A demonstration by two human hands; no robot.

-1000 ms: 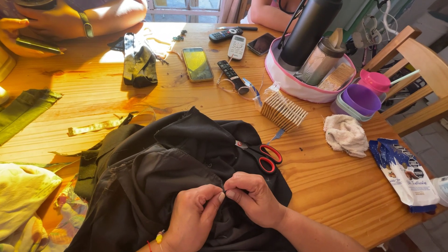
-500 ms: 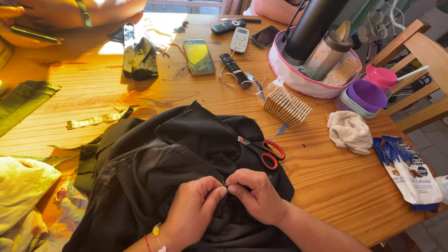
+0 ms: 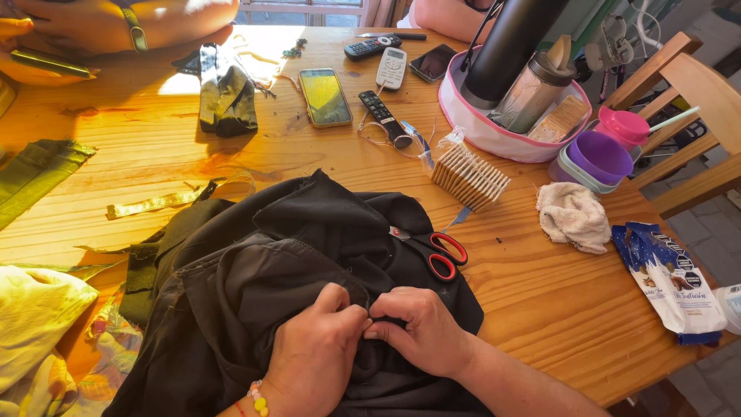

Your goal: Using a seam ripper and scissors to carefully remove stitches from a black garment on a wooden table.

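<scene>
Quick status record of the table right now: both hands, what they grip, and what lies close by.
left hand: pinching black garment
right hand: pinching the same fold, fingertips meeting the left's
scissors: red-handled, lying on the garment by the right hand
measuring tape: yellow, on wooden table, left of garment
crumpled cloth: off-white, right side
smartphone: lying flat, far side

A smartphone [image 3: 325,96] with a yellow-lit screen lies face up on the wooden table [image 3: 556,309]. Right of the phone lie a black remote [image 3: 386,118] and a white one [image 3: 391,68] — further right stands a pink-rimmed basket [image 3: 494,131] holding a black flask [image 3: 509,46]. Nearer than the phone lies a yellow measuring tape [image 3: 154,203]; far right, a crumpled cloth [image 3: 573,216] and purple bowls [image 3: 598,158].
</scene>
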